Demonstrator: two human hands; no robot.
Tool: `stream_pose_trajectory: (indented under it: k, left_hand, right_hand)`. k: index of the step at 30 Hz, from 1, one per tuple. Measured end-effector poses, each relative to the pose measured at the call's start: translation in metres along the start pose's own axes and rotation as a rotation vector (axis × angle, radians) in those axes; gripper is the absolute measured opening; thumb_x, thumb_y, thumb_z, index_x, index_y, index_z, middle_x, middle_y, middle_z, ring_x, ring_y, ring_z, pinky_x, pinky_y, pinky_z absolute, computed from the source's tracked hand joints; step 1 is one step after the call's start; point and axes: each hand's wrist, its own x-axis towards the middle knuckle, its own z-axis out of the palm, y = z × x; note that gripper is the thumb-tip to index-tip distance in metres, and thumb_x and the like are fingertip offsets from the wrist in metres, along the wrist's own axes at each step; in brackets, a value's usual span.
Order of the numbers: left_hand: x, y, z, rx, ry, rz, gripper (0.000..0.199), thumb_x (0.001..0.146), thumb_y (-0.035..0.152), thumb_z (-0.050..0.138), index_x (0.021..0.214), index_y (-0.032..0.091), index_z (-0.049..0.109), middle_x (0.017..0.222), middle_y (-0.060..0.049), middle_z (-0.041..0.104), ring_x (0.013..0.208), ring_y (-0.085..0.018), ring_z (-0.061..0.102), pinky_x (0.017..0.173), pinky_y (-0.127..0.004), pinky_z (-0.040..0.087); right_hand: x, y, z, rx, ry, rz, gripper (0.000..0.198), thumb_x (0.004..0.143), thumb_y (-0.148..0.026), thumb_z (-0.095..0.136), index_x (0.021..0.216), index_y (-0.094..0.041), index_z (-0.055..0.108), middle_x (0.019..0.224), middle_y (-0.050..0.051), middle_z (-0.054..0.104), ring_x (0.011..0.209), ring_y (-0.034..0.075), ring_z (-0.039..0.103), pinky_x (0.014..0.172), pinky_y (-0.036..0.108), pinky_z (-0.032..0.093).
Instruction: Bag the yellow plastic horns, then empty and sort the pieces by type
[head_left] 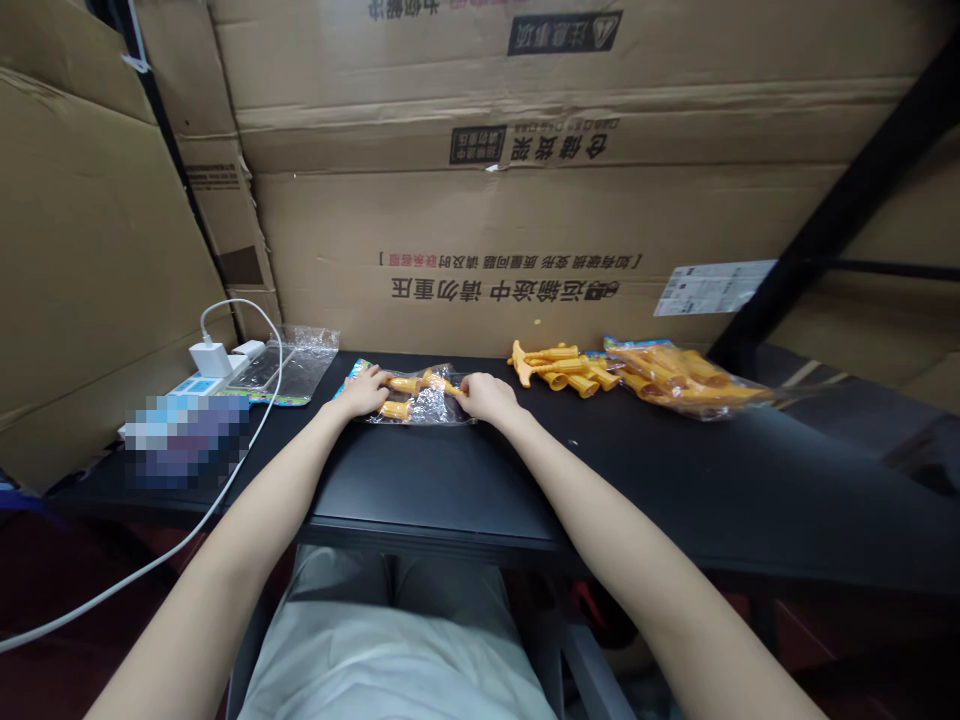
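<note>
A clear plastic bag (pixel 442 410) with a coloured header card lies on the black table between my hands. Inside or partly inside it are several orange plastic toy parts, among them a short tube (pixel 395 410). My left hand (pixel 364 390) rests on the bag's left end, fingers stretched over the card and touching the plastic. At the right end, my right hand (pixel 489 398) is closed around the tip of an orange plastic piece (pixel 442 381); whether it also pinches the film, I cannot tell.
To the right lie loose orange parts (pixel 566 370) and a filled bag (pixel 675 380) of similar ones. A flat clear bag (pixel 300 360), a power strip (pixel 196 384) with a white charger (pixel 210 358) and a trailing cable (pixel 274 400) are at left. Cardboard (pixel 450 220) walls the back.
</note>
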Motion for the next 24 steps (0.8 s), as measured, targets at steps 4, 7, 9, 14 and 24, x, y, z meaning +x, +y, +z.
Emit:
stream_pose_trajectory:
  k: [4,7,9,14,24]
  left_hand:
    - [0.002,-0.003,0.001,-0.017,0.034,0.069,0.046,0.081,0.022,0.037,0.123,0.025,0.054,0.138,-0.006,0.047,0.133,-0.025,0.036,0.106,-0.052,0.035]
    - [0.003,-0.005,0.001,-0.021,0.047,0.121,0.045,0.080,0.020,0.038,0.120,0.024,0.056,0.132,-0.005,0.052,0.130,-0.022,0.040,0.109,-0.042,0.034]
    - [0.003,-0.005,0.001,-0.022,0.046,0.139,0.044,0.079,0.020,0.038,0.119,0.023,0.057,0.130,-0.005,0.053,0.130,-0.020,0.040,0.110,-0.039,0.033]
    - [-0.002,0.000,0.001,-0.051,0.057,-0.012,0.047,0.081,0.026,0.039,0.126,0.026,0.050,0.146,-0.007,0.039,0.139,-0.028,0.027,0.108,-0.060,0.025]
    - [-0.005,0.008,0.003,-0.158,0.071,-0.156,0.054,0.082,0.030,0.036,0.134,0.020,0.036,0.142,-0.014,0.044,0.131,-0.031,0.041,0.106,-0.064,0.023]
  right_hand:
    - [0.000,0.002,-0.002,0.015,-0.008,0.004,0.022,0.085,-0.028,0.052,0.095,-0.019,0.070,0.103,0.010,0.069,0.096,0.022,0.064,0.074,0.028,0.044]
    - [-0.002,-0.001,-0.002,0.024,0.009,-0.010,0.024,0.086,-0.031,0.051,0.094,-0.019,0.070,0.100,0.011,0.069,0.094,0.023,0.064,0.074,0.029,0.044]
    - [-0.004,-0.004,-0.002,0.027,0.021,-0.033,0.025,0.087,-0.034,0.050,0.092,-0.019,0.070,0.098,0.011,0.070,0.092,0.023,0.065,0.074,0.029,0.044]
    - [-0.007,-0.008,-0.002,0.021,0.020,-0.132,0.023,0.087,-0.031,0.050,0.090,-0.020,0.069,0.098,0.009,0.070,0.092,0.023,0.064,0.072,0.028,0.044]
    - [0.009,-0.003,0.017,0.288,0.161,-0.133,0.021,0.083,-0.017,0.053,0.097,-0.017,0.069,0.110,0.009,0.063,0.095,0.019,0.062,0.080,0.026,0.045]
